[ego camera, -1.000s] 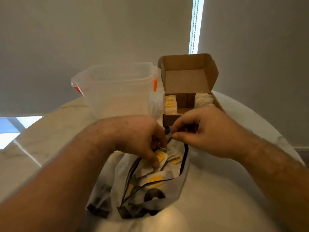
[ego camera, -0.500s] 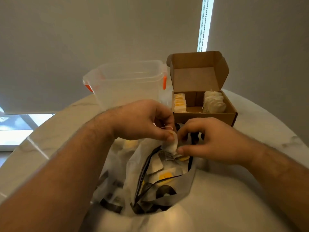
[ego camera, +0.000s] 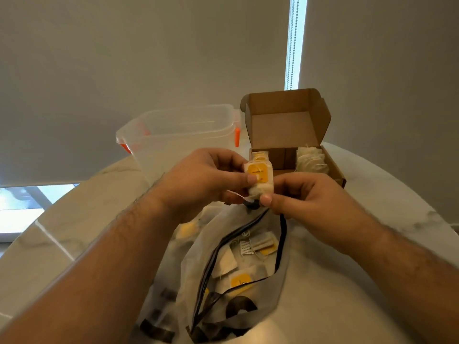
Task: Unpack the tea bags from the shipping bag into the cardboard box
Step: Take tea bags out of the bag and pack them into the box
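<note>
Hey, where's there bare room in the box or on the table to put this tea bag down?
In the cardboard box, the middle gap between the yellow-tagged stack and the white bags is bare. The table right of the shipping bag is also bare. Crowded: above the bag's mouth, where left hand and right hand pinch the tea bag.

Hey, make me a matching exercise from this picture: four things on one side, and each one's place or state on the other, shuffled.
1 tea bag
2 cardboard box
3 shipping bag
4 clear tub

A lies open, nearest the person
B pinched between left hand and right hand
C orange clips, beside the box
D lid flipped up

Pairs: 1-B, 2-D, 3-A, 4-C
</note>
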Demonstrator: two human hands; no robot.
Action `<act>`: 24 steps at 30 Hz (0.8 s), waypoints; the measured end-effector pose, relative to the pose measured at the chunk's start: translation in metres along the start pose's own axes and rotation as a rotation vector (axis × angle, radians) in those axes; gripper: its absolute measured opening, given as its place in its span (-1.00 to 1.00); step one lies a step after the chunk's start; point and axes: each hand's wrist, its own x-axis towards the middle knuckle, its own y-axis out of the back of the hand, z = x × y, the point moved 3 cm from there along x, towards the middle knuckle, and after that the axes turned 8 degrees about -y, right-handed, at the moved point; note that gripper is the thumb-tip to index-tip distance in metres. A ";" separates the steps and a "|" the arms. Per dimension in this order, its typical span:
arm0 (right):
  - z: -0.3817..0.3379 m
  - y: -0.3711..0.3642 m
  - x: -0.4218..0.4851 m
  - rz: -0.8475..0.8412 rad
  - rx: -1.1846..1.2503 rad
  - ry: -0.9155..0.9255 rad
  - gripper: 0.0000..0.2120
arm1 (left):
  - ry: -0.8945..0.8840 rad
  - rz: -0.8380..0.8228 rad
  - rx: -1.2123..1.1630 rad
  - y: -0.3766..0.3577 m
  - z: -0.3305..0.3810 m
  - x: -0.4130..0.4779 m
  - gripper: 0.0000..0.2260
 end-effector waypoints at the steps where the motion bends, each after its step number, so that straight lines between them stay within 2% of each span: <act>1: 0.002 0.001 0.001 0.016 0.007 -0.013 -0.79 | -0.006 0.013 0.018 -0.001 0.000 0.000 -0.84; 3: 0.005 0.004 0.004 0.093 0.025 -0.041 -0.85 | -0.027 0.009 0.047 -0.005 0.001 0.001 -0.82; 7: 0.009 0.009 0.006 0.156 0.165 -0.110 -0.87 | -0.005 0.036 0.022 -0.019 0.002 0.001 -0.61; 11: 0.008 0.012 0.006 0.141 0.236 -0.144 -0.84 | -0.008 0.048 0.036 -0.024 -0.002 0.002 -0.72; 16: 0.000 0.024 0.005 0.183 0.032 -0.069 -0.92 | -0.018 0.035 0.177 -0.030 -0.001 0.003 -0.77; 22: -0.009 0.043 0.019 0.191 -0.144 -0.095 -0.92 | -0.068 0.112 0.223 -0.030 -0.004 0.012 -0.76; 24: -0.016 0.054 0.032 0.241 -0.247 -0.072 -0.91 | -0.108 0.172 0.357 -0.028 -0.009 0.015 -0.77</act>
